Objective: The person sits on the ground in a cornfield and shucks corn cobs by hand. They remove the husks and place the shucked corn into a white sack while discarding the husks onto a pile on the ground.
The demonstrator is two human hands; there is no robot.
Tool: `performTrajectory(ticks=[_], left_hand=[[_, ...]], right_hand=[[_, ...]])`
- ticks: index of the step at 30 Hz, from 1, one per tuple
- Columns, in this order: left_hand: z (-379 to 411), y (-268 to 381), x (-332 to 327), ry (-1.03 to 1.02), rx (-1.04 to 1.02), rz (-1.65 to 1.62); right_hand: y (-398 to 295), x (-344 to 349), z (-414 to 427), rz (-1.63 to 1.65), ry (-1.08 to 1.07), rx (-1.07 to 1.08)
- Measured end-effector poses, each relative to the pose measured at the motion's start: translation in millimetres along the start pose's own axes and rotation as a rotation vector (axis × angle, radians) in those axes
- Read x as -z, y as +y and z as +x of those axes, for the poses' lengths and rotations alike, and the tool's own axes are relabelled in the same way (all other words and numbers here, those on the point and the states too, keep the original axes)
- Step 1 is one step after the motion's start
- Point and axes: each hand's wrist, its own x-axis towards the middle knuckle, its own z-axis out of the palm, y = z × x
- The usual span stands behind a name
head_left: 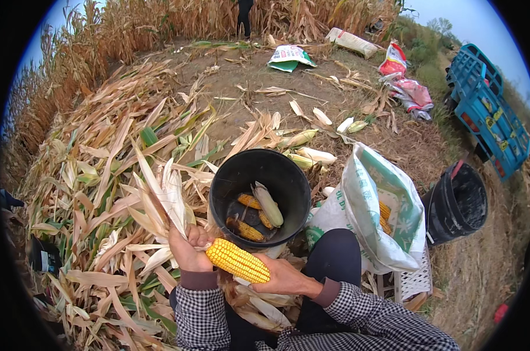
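A bare yellow corn ear point(237, 260) lies between my hands, its husk point(166, 197) peeled back and spread up to the left. My left hand point(189, 248) grips the husk at the base of the ear. My right hand point(284, 275) is closed around the ear's other end. Just beyond them stands a black plastic bucket point(297, 175) with several ears inside, one of them still in a pale husk point(268, 205). Right of the bucket, an open white and green woven sack point(357, 210) holds yellow corn ears point(384, 217).
Dry husks point(107, 175) cover the ground at left. Husked ears point(315, 155) lie beyond the bucket. A second black bucket point(460, 206) leans at right, near a white plastic crate point(416, 276). Sacks point(290, 57), a blue vehicle point(488, 105) and a standing person point(244, 17) are farther off.
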Motion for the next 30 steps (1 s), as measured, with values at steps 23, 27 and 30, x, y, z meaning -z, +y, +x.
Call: performTrajectory(ticks=[23,27,30], left_hand=[[56.4,65.9,93.4,0.102,-0.416,-0.068],[66.5,70.4,121.7,0.181,-0.398,0.070],[64.0,86.9,144.8,0.190,-0.314,0.097]], right_hand=[[-5.9,16.5,-73.4,0.731,0.466,-0.011],[-18.4,93.5,-123.8,0.364,0.865,0.071],[-17.2,145.3,-161.3,-0.029,1.081,-0.040]])
